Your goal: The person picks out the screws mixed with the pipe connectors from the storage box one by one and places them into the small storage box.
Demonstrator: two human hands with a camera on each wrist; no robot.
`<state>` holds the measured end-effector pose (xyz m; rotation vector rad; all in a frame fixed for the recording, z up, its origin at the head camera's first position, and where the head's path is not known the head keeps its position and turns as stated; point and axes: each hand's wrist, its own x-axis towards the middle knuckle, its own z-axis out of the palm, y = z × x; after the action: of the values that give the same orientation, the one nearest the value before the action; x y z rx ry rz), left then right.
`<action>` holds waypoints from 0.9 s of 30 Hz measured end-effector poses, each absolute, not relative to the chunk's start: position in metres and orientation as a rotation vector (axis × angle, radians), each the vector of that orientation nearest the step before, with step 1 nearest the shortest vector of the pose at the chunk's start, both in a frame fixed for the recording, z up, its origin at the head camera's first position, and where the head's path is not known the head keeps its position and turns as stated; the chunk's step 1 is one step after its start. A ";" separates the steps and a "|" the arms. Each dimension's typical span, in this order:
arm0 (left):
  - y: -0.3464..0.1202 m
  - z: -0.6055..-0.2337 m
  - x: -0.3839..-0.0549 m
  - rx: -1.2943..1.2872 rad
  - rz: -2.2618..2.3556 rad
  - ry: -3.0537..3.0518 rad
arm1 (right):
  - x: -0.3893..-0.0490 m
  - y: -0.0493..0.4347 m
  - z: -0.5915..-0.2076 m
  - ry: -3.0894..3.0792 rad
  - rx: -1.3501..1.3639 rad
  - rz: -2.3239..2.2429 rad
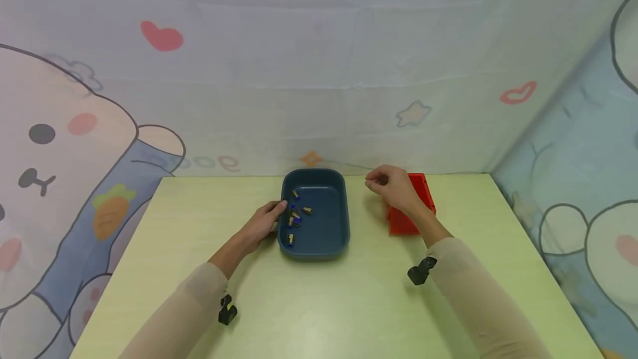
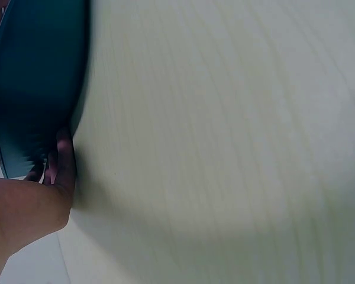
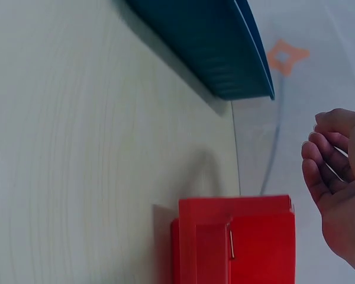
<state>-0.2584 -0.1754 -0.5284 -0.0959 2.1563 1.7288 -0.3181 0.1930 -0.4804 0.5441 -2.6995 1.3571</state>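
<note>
A dark blue tray (image 1: pixel 326 229) stands on the table, with several small brass fittings with blue ends (image 1: pixel 291 239) lying mostly along its left side. My left hand (image 1: pixel 260 222) grips the tray's left wall, thumb at the rim and fingers against the outside; the left wrist view shows those fingers (image 2: pixel 65 160) on the tray wall. Above the far left part of a red box (image 1: pixel 406 224) hovers my right hand (image 1: pixel 394 186). Its fingers are loosely bent, and the right wrist view shows nothing between them and the thumb.
The pale wood-grain table (image 1: pixel 319 303) ends at a printed cloth backdrop (image 1: pixel 319 98) just behind the tray and red box. Another printed cloth (image 1: pixel 588 181) hangs at the right. A small black device (image 1: pixel 422 270) sits at the right wrist, another (image 1: pixel 227 311) at the left.
</note>
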 end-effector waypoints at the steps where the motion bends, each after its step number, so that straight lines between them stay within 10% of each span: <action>1: -0.175 -0.528 -0.259 -0.098 1.733 2.155 | -0.318 0.190 -0.480 -2.698 0.550 1.361; 27: -0.176 -0.527 -0.258 -0.091 1.715 2.157 | -0.315 0.121 -0.481 -2.593 0.648 1.573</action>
<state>-0.2582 -0.1763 -0.5270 -0.0907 2.1568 1.7155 -0.3145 0.1213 -0.4807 0.6475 -2.5927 1.5732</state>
